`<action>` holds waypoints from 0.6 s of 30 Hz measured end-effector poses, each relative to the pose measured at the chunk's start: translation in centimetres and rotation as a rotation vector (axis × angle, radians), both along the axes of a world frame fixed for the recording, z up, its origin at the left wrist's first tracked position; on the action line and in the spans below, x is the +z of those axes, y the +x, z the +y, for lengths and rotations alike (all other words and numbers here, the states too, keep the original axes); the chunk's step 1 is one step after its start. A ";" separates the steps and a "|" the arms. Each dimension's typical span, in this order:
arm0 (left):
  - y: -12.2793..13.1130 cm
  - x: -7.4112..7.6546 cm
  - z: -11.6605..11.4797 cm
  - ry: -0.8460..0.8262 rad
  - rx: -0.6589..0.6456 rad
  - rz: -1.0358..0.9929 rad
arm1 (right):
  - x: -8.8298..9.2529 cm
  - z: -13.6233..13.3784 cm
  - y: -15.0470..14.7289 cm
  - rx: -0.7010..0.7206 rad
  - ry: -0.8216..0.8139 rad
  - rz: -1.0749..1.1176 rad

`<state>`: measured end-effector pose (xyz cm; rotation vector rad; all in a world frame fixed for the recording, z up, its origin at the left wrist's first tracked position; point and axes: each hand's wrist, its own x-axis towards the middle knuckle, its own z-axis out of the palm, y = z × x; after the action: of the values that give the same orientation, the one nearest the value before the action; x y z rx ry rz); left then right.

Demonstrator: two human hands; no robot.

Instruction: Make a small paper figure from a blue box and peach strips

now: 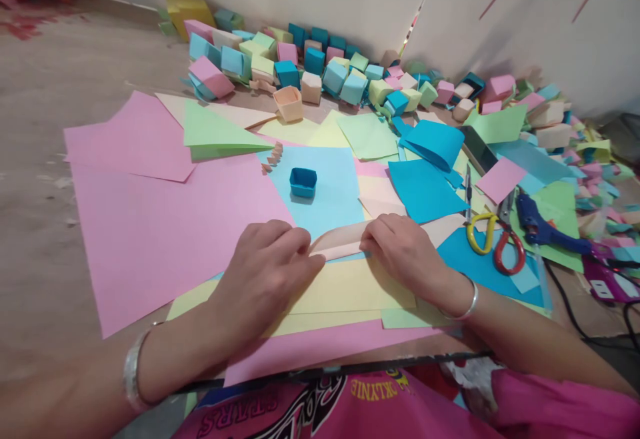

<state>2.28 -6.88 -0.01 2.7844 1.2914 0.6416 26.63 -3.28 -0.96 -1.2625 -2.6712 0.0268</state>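
Observation:
Between my hands a peach paper strip (344, 242) is held at both ends, its long edge folded over. The left end is pinched in my left hand (273, 272), fingers closed. At the other end, my right hand (400, 252) grips the strip with bent fingers. Just beyond lies a small open blue paper box (303, 183) on a light blue sheet (335, 162). Yellow sheets (345, 285) lie under the strip and hands. A large pink sheet (180, 225) spreads out to the left.
Scissors (510, 252) with yellow and red handles, a cutter knife (469, 192), a blue glue gun (545, 229) and a phone (479, 150) lie on the right. Many small paper boxes (313, 62) line the wall. A black cord (565, 299) runs near a pink power strip (610, 275).

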 end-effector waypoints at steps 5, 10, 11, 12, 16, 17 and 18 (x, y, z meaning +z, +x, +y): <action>0.4 0.2 -0.6 0.129 -0.045 0.128 | -0.3 0.4 0.3 0.002 -0.130 0.033; 0.5 -0.3 -0.2 0.007 -0.161 0.208 | -0.4 0.5 0.2 0.019 -0.046 0.018; 0.5 -0.4 -0.1 -0.024 -0.176 0.215 | -0.4 0.4 0.2 0.029 -0.002 0.009; 0.5 -0.5 0.0 -0.049 -0.185 0.219 | -0.4 0.3 0.1 0.042 0.044 -0.001; 0.5 -0.8 0.0 -0.068 -0.211 0.202 | 0.6 -0.8 0.1 0.201 0.196 0.064; 0.5 -0.9 0.0 -0.068 -0.213 0.198 | 1.0 -1.1 0.1 0.290 0.217 0.115; 0.4 -0.9 0.0 -0.071 -0.213 0.199 | 1.5 -1.4 0.2 0.387 0.227 0.165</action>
<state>2.70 -6.88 -0.91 2.9306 0.9968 0.3094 26.87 -4.67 0.54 -0.6387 -2.6389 -0.1104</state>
